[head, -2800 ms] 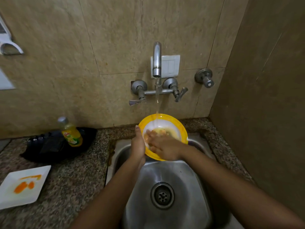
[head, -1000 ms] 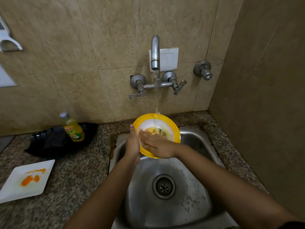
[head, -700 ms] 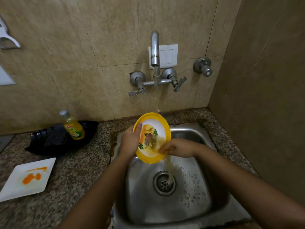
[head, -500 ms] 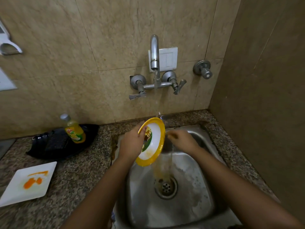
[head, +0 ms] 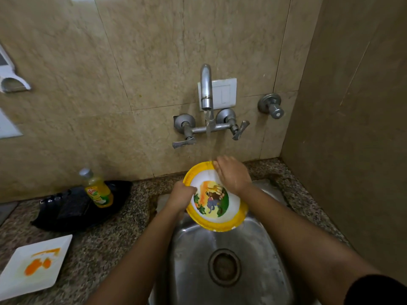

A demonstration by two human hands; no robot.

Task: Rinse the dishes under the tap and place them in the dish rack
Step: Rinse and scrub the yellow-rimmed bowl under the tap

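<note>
A round plate (head: 220,221) with a yellow rim and a cartoon picture sits tilted over the steel sink (head: 193,260), face towards me. My left hand (head: 181,195) grips its left rim. My right hand (head: 231,173) lies flat on the plate's upper right part, fingers together, under the water that runs from the tap (head: 206,89). A white square plate (head: 33,265) smeared with orange sauce lies on the counter at the lower left.
A yellow dish-soap bottle (head: 97,189) stands on a black tray (head: 72,208) on the granite counter (head: 105,249) left of the sink. The tap's two levers (head: 184,142) stick out from the tiled wall. A brown side wall (head: 352,128) closes the right. No dish rack is in view.
The plate has turned from edge-on back to face me and sits lower right. My right hand has moved from beside the plate onto its upper part, under the stream.
</note>
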